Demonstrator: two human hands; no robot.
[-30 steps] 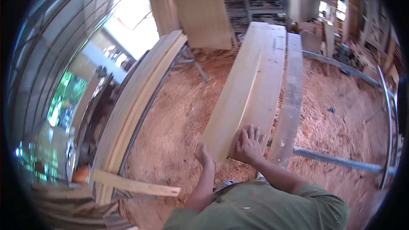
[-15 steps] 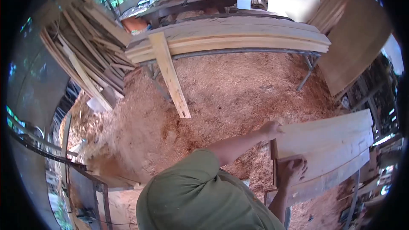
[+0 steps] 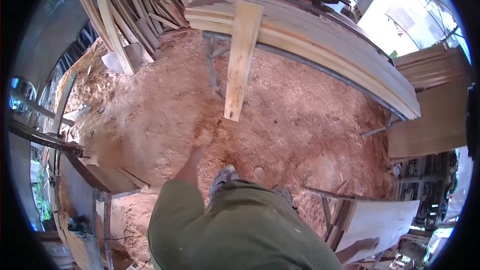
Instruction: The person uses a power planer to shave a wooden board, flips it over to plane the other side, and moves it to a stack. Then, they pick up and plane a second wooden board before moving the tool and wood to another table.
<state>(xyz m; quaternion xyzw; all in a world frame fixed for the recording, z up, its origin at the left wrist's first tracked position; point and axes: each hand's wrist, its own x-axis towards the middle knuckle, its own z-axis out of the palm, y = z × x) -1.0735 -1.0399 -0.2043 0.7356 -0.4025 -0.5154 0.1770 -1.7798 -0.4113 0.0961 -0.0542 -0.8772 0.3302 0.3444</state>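
My left hand [image 3: 202, 141] is blurred against the sawdust floor, at the end of my lowered forearm, so its fingers cannot be made out. At the lower right my right hand [image 3: 367, 244] lies over the pale boards [image 3: 382, 218], looking flat and open with nothing seen in it. Beyond my left hand, a loose plank [image 3: 241, 55] leans against a stack of long boards [image 3: 320, 40], its lower end towards me.
Reddish sawdust [image 3: 295, 115] covers the floor. Scrap strips [image 3: 112, 17] lean at the upper left. Wide panels [image 3: 430, 125] stand at the right. A dark-framed bench [image 3: 87, 180] is at the lower left. A metal trestle [image 3: 210, 62] supports the board stack.
The view has turned, placing the near boards lower at the right. My left hand has come off those boards and swung left over the floor. My right hand remains over them.
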